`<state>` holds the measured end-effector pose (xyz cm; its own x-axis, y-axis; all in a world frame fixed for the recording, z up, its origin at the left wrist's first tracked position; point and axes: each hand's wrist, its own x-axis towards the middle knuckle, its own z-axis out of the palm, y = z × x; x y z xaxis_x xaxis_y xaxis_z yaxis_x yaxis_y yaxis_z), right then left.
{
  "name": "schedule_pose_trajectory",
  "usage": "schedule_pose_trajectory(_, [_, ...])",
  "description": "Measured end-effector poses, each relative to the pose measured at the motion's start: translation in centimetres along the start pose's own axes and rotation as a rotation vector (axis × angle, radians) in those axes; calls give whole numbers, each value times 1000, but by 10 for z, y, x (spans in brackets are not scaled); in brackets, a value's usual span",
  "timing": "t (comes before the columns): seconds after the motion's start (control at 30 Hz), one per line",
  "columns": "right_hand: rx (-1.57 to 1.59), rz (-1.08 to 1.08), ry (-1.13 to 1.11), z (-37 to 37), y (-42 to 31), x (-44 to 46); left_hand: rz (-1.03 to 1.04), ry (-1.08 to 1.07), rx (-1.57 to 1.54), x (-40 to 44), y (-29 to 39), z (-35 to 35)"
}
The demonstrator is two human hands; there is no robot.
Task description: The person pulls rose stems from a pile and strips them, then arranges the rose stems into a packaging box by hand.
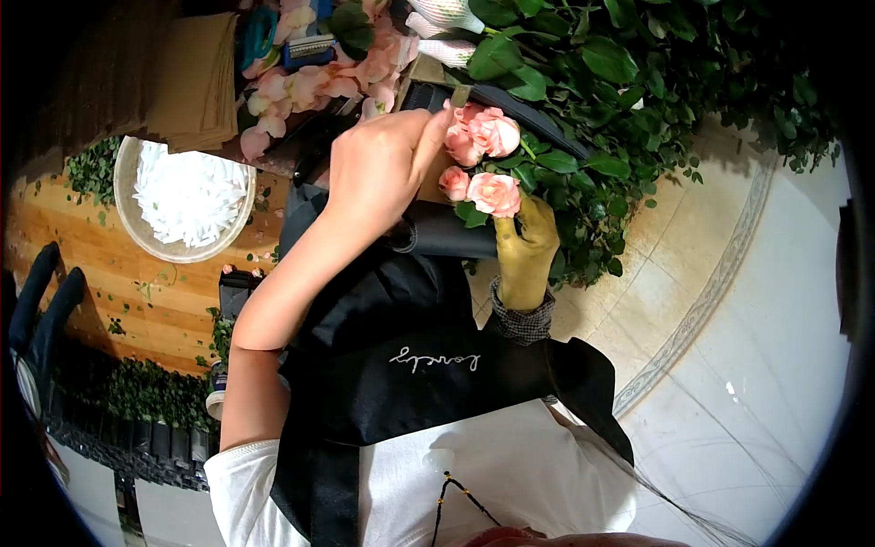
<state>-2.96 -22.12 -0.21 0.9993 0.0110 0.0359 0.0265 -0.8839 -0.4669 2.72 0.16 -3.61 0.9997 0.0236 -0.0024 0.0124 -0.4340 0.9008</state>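
Observation:
My left hand (378, 164) is bare, its fingers closed in a pinch at the left edge of the upper pink roses (492, 132). What lies between its fingertips is too small to make out. Yellowish in colour, with a dark checked cuff at the wrist, my right hand (527, 251) is closed just below a lower pink rose (494, 194). Its fingers hold the bunch of pink roses, and the stems are mostly hidden among green leaves. A small rosebud (454, 183) sits beside the lower bloom.
Leafy stems (611, 100) fill the upper right, beside net-wrapped flowers (447, 16). Loose pink petals (310, 87), a blue tool (308, 51) and brown paper sheets (191, 87) lie upper left. A bowl (125, 196) of white pieces stands on the wooden surface (164, 310).

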Motion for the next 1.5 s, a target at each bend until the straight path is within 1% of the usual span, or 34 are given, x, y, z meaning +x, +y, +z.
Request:
schedule_pose_trajectory(0.07, [9, 7, -15, 2, 0, 2, 105, -61, -228, -4, -4, 6])
schedule_pose_trajectory(0.1, [13, 9, -4, 3, 2, 1, 79, -233, -289, -10, -6, 6])
schedule_pose_trajectory(0.13, [15, 12, 7, 3, 4, 0, 96, -372, -300, -14, -6, 8])
schedule_pose_trajectory(0.2, [14, 30, -10, 2, 5, -1, 249, -347, -283, -19, 2, 9])
schedule_pose_trajectory(0.27, [16, 44, -28, 2, 7, -2, 262, -295, -235, -20, 10, 18])
schedule_pose_trajectory(0.33, [112, 92, -68, 1, 9, -1, 293, -445, -147, -13, 12, 31])
schedule_pose_trajectory(0.37, [111, 86, -64, 2, 7, -1, 267, -465, -100, -10, 15, 38])
schedule_pose_trajectory(0.4, [195, 200, -88, 4, 3, 0, 277, -463, -100, -10, 16, 39])
schedule_pose_trajectory(0.43, [281, 315, -104, 4, 1, 2, 308, -410, -68, -8, 17, 40])
schedule_pose_trajectory(0.47, [100, 173, -93, 11, 10, 4, 348, -360, -37, -5, 19, 42])
schedule_pose_trajectory(0.5, [57, 208, -146, 6, 11, 4, 392, -295, -50, -7, 21, 45])
schedule_pose_trajectory(0.53, [15, 242, -187, 2, 1, 9, 393, -260, -38, -10, 25, 49])
schedule_pose_trajectory(0.6, [132, 178, -114, -1, -5, 12, 408, -222, 2, -14, 29, 54])
schedule_pose_trajectory(0.67, [-110, 57, 27, 8, 10, 4, 431, -233, 38, -11, 40, 52])
schedule_pose_trajectory(0.73, [-21, 67, 89, 7, 10, 3, 504, -190, 72, -13, 47, 54])
schedule_pose_trajectory(0.8, [24, 105, 101, 2, 1, 5, 574, -175, 104, -14, 50, 51])
schedule_pose_trajectory(0.87, [125, 57, 58, 6, 8, 9, 414, -197, 18, -17, 47, 39])
schedule_pose_trajectory(0.9, [122, 75, 54, 5, 5, 7, 365, -93, -36, -19, 42, 30])
schedule_pose_trajectory(0.93, [125, 80, 21, -6, -6, 11, 189, -48, 6, -22, 41, 14])
schedule_pose_trajectory(0.97, [150, 62, 40, -4, -3, 10, 177, 111, -26, -23, 35, 0])
schedule_pose_trajectory(1.0, [176, 45, 55, -1, 1, 10, 129, 231, 15, -28, 27, -15])
schedule_pose_trajectory(1.03, [214, 49, 27, -2, 3, 10, 57, 302, 144, -35, 6, -27])
schedule_pose_trajectory(1.07, [197, -26, 43, 2, 11, 9, -85, 278, 266, -46, -4, -41])
schedule_pose_trajectory(1.1, [219, -51, 16, 2, 15, 9, -148, 279, 312, -63, -21, -50])
schedule_pose_trajectory(1.13, [242, -73, -13, -1, 18, 8, -140, 313, 445, -84, -48, -51])
schedule_pose_trajectory(1.17, [344, -89, -53, -9, 18, 9, -268, 205, 676, -112, -72, -53])
schedule_pose_trajectory(1.2, [432, -127, -111, -17, 24, 10, -210, 135, 776, -152, -113, -53])
schedule_pose_trajectory(1.23, [605, -93, -197, -28, 28, 14, -369, 28, 778, -191, -154, -49])
schedule_pose_trajectory(1.27, [778, -62, -294, -42, 29, 18, -462, -113, 678, -231, -183, -44])
schedule_pose_trajectory(1.3, [874, -35, -396, -70, 25, 29, -519, -417, 543, -274, -238, -44])
schedule_pose_trajectory(1.33, [759, -115, -366, -95, 28, 44, -633, -488, 467, -287, -215, -38])
schedule_pose_trajectory(1.4, [608, -297, -141, -133, 34, 77, -721, -415, 426, -284, -164, -29])
schedule_pose_trajectory(1.47, [516, -350, 62, -162, 33, 114, -762, -283, 425, -262, -137, -28])
schedule_pose_trajectory(1.5, [419, -431, 161, -167, 33, 136, -724, -122, 471, -269, -191, -22])
